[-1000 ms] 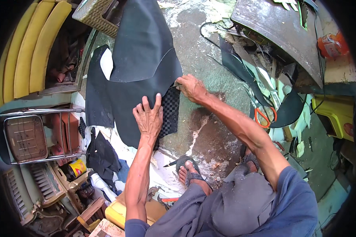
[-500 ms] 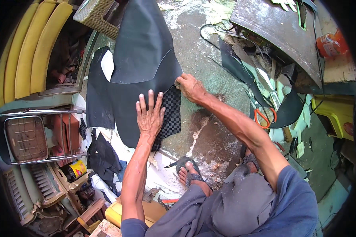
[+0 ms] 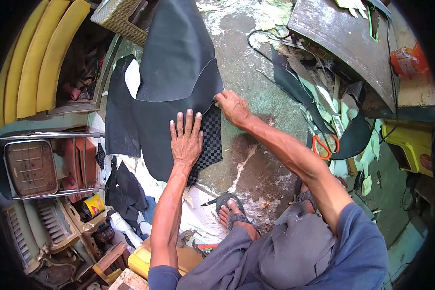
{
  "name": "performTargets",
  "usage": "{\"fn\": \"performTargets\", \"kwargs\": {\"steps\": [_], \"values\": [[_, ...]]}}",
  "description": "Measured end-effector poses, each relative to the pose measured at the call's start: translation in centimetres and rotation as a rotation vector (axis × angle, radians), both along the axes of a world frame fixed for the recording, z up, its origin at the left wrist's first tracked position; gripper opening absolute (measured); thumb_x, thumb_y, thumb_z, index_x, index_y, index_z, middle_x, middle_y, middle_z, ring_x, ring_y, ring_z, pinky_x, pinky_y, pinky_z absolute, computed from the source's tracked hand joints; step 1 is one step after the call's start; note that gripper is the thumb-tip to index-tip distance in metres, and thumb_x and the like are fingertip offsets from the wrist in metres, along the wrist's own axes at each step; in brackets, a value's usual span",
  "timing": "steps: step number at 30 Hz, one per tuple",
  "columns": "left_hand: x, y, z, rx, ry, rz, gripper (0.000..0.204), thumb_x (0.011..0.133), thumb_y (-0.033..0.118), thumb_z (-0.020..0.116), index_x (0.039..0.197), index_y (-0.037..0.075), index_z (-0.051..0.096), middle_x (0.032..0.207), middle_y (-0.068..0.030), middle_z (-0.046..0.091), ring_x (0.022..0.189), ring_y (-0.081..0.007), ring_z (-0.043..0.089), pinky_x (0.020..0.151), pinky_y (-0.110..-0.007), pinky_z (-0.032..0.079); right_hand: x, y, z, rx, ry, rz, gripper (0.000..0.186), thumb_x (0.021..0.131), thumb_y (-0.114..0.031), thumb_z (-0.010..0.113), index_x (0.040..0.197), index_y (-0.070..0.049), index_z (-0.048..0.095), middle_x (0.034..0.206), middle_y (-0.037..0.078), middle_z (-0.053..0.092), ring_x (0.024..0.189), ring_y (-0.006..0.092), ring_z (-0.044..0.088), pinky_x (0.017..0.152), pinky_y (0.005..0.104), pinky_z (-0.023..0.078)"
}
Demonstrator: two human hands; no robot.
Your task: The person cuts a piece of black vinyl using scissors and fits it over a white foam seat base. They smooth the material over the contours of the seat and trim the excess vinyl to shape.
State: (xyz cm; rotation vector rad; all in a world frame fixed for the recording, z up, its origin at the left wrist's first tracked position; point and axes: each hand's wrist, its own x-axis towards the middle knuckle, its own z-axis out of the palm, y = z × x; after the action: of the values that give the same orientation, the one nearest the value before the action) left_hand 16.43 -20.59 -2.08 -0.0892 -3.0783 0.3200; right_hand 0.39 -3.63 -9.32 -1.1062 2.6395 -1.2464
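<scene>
A large black leather-like sheet point(image 3: 150, 130) lies spread over the floor in front of me, its far part folded or overlapping in a smooth layer. My left hand point(image 3: 186, 143) rests flat on it, fingers stretched out and slightly spread. At the sheet's right edge, my right hand point(image 3: 232, 106) has its thumb and fingers pinched together on the border. What exactly lies between those fingertips is partly hidden. Just below that pinch, a black-and-grey checkered piece point(image 3: 211, 142) shows from under the black sheet, to the right of my left hand.
Orange-handled scissors point(image 3: 326, 146) lie among black and pale offcuts at the right, beside a dark metal-topped table point(image 3: 343, 38). A yellow plastic item point(image 3: 407, 140) is at the far right. Left are yellow curved pads point(image 3: 43, 58), a metal-framed chair point(image 3: 31, 166) and black scraps point(image 3: 123, 186).
My left hand has shifted slightly right on the sheet, its fingers still stretched out. My right hand keeps its pinch at the same edge. The whole view has shifted a little.
</scene>
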Motion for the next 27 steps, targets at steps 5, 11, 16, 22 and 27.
{"fn": "performTargets", "kwargs": {"steps": [5, 11, 16, 22, 27], "values": [[0.1, -0.1, -0.2, 0.003, -0.011, 0.016, 0.071, 0.100, 0.033, 0.058, 0.164, 0.023, 0.028, 0.173, -0.0070, 0.014, 0.159, -0.0331, 0.009, 0.127, -0.055, 0.010, 0.1, -0.6, 0.5, 0.081, 0.008, -0.034, 0.016, 0.092, -0.019, 0.066, 0.102, -0.007, 0.062, 0.099, 0.012, 0.060, 0.097, 0.0341, 0.064, 0.076, 0.0477, 0.058], [0.5, -0.3, -0.2, 0.079, -0.004, -0.006, 0.071, 0.100, 0.030, 0.057, 0.164, 0.020, 0.027, 0.173, -0.0084, 0.013, 0.159, -0.0329, 0.008, 0.127, -0.054, 0.008, 0.1, -1.0, 0.6, 0.114, -0.003, -0.055, 0.016, 0.093, -0.022, 0.064, 0.102, -0.008, 0.062, 0.100, 0.013, 0.061, 0.098, 0.0356, 0.063, 0.076, 0.0501, 0.057], [3.9, -1.2, -0.6, 0.168, 0.016, 0.031, 0.073, 0.102, 0.029, 0.054, 0.164, 0.012, 0.021, 0.172, -0.0117, 0.016, 0.159, -0.0332, 0.012, 0.128, -0.052, 0.008, -0.4, -1.3, 0.3, 0.111, -0.010, -0.050, 0.017, 0.092, -0.025, 0.066, 0.102, -0.012, 0.064, 0.100, 0.013, 0.061, 0.097, 0.0363, 0.064, 0.076, 0.0514, 0.056], [11.2, -1.9, 0.0, 0.217, -0.024, 0.212, 0.080, 0.101, 0.038, 0.058, 0.163, 0.004, 0.021, 0.170, -0.0164, 0.019, 0.158, -0.0357, 0.014, 0.127, -0.054, 0.011, -0.5, -1.3, 0.8, 0.115, -0.034, -0.031, 0.017, 0.092, -0.024, 0.066, 0.103, -0.012, 0.066, 0.098, 0.014, 0.062, 0.096, 0.0374, 0.064, 0.075, 0.0523, 0.055], [15.3, -2.2, 0.0, 0.221, -0.037, 0.294, 0.086, 0.098, 0.043, 0.062, 0.163, 0.005, 0.022, 0.170, -0.0164, 0.019, 0.158, -0.0358, 0.014, 0.126, -0.056, 0.011, -0.6, -1.3, 0.7, 0.112, -0.025, -0.032, 0.016, 0.093, -0.024, 0.066, 0.104, -0.012, 0.066, 0.098, 0.014, 0.062, 0.096, 0.0379, 0.064, 0.074, 0.0534, 0.054]]}}
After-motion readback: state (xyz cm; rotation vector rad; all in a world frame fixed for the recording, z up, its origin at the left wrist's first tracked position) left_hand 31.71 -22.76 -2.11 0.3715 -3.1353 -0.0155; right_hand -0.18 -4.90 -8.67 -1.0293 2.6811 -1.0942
